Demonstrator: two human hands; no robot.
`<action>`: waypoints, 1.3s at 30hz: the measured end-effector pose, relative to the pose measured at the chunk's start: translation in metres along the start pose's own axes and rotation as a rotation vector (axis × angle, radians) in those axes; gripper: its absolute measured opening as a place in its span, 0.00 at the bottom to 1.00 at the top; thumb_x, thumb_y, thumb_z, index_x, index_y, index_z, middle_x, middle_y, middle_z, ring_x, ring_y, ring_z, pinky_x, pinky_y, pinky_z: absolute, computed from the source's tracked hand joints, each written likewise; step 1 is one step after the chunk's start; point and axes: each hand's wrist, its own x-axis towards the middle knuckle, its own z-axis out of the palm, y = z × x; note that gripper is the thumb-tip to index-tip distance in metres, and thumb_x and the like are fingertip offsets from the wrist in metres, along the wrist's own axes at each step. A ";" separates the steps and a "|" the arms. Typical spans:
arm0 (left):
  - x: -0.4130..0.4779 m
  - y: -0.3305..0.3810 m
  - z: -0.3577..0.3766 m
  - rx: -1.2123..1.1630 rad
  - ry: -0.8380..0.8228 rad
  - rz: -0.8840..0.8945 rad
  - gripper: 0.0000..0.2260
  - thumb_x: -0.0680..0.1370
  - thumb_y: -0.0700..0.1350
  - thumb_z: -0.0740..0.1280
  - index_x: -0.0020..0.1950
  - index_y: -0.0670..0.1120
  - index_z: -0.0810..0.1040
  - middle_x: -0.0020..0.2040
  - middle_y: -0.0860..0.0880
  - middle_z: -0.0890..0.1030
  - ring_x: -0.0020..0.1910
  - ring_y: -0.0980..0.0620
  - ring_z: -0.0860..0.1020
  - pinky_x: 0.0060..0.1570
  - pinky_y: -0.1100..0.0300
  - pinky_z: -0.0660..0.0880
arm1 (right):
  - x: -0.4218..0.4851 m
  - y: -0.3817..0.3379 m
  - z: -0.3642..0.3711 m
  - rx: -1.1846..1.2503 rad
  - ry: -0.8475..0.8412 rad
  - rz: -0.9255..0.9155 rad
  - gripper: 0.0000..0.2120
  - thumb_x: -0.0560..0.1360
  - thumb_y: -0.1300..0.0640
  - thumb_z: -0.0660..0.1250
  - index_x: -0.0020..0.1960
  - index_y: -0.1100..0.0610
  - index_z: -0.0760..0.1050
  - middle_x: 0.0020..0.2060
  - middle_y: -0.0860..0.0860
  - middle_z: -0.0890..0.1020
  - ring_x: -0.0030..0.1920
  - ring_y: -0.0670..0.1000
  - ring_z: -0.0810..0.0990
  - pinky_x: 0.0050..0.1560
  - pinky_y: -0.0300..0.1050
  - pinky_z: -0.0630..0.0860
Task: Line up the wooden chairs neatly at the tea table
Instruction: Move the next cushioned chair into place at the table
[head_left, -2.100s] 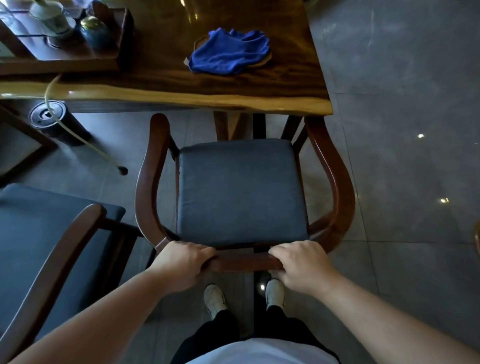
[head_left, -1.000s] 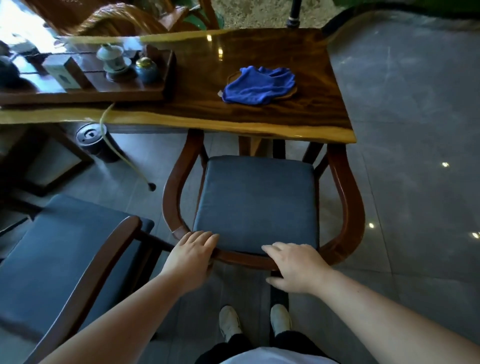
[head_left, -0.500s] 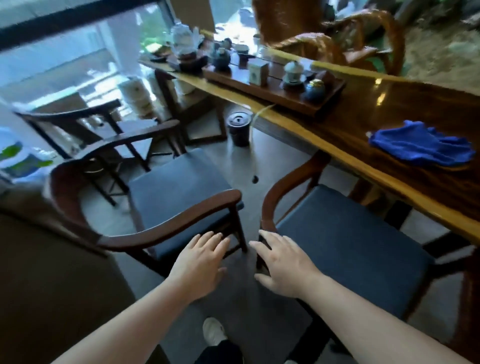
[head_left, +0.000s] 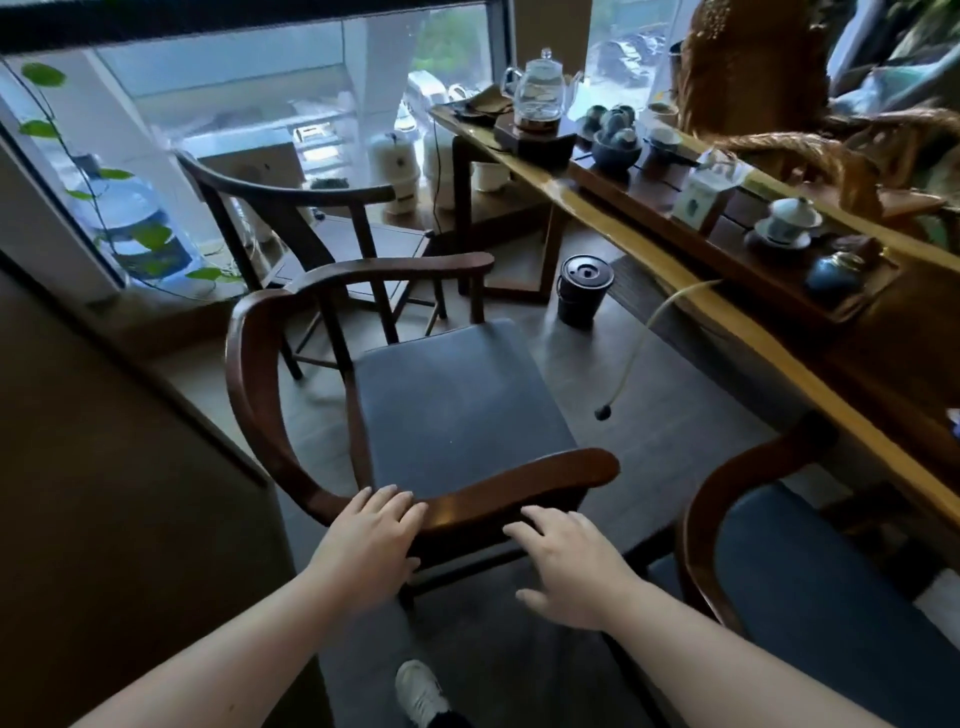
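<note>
While both hands hover open; right chair (head_left: 810, 571) cut off | left hand (head_left: 371, 540); right hand (head_left: 566, 564)

Daylight comes through a wide window (head_left: 270, 88) at the back. Grey floor tiles (head_left: 670, 431) are dim. A brown wall (head_left: 104, 493) fills the left, leafy vine (head_left: 150, 236) beside the glass.

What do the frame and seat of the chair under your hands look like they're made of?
Chair frame: dark reddish wood, apparently polished, since the armrest near the left hand shows a glossy highlight. Seat cushion: matte dark blue-grey covering, possibly fabric or leatherette; too soft-lit to tell.
</note>
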 end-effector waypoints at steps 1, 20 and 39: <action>0.007 -0.010 0.002 0.006 -0.017 -0.002 0.30 0.78 0.57 0.61 0.76 0.47 0.58 0.75 0.45 0.63 0.75 0.44 0.56 0.73 0.47 0.52 | 0.014 0.000 -0.002 -0.012 -0.017 -0.002 0.35 0.74 0.41 0.66 0.75 0.50 0.57 0.75 0.56 0.60 0.74 0.56 0.57 0.73 0.56 0.55; 0.077 -0.054 0.075 -0.039 -0.350 -0.072 0.29 0.70 0.60 0.65 0.66 0.49 0.65 0.57 0.49 0.77 0.54 0.46 0.75 0.48 0.50 0.70 | 0.189 0.066 0.030 -0.172 -0.333 -0.251 0.32 0.66 0.45 0.73 0.64 0.53 0.64 0.61 0.55 0.74 0.62 0.58 0.72 0.59 0.56 0.68; 0.134 -0.007 0.070 -0.165 -0.262 0.001 0.22 0.56 0.57 0.72 0.46 0.49 0.76 0.36 0.53 0.79 0.35 0.49 0.76 0.29 0.56 0.71 | 0.195 0.144 0.010 -0.156 -0.409 -0.224 0.23 0.60 0.44 0.72 0.48 0.49 0.65 0.46 0.50 0.78 0.49 0.56 0.79 0.38 0.46 0.67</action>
